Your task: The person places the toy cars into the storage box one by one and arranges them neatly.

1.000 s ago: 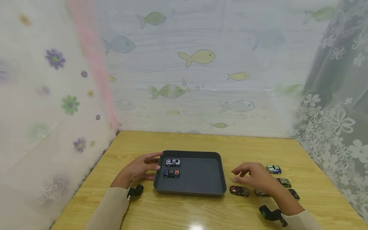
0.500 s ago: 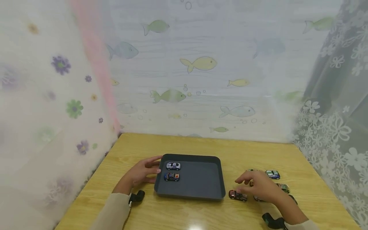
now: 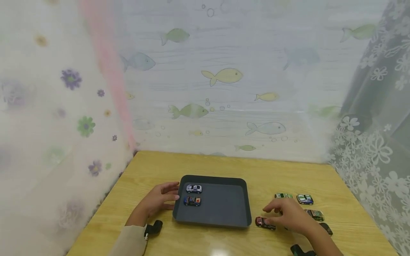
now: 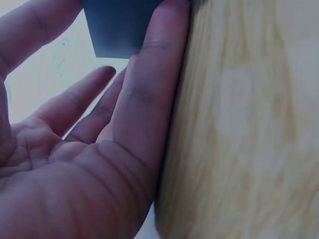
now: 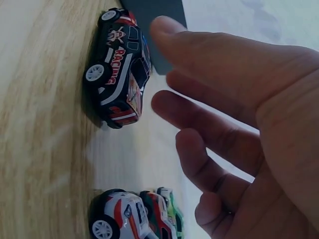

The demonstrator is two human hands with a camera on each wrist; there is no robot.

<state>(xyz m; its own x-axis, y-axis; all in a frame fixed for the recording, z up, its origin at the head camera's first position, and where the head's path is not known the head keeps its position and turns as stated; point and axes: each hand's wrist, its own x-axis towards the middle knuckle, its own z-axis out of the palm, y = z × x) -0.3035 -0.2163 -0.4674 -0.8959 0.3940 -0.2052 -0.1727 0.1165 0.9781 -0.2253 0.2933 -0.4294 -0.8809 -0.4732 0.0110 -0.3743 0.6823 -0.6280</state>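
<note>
My left hand (image 3: 158, 199) rests at the left side of a dark grey tray (image 3: 211, 224), its fairly straight fingers touching the wall; the left wrist view shows its edge on the table. Inside the tray, a white toy car (image 3: 194, 188) and a blue toy car (image 3: 192, 201) stand at the left. My right hand (image 3: 288, 213) hovers over a red and black toy car (image 3: 261, 222), just right of the tray. In the right wrist view, the loosely bent fingers (image 5: 199, 104) are apart from that car, marked "RACING", and hold nothing.
More toy cars stand on the wooden table (image 3: 224, 165) around my right hand: a green one (image 3: 283, 196), a white, blue and green one (image 3: 305, 199), a multicoloured one (image 3: 315, 214) and a dark one (image 3: 326, 228). Patterned curtains (image 3: 230, 106) hang behind and beside the table.
My right hand has moved slightly down towards the red and black car. The left hand stays at the tray. The whole head view has shifted a little.
</note>
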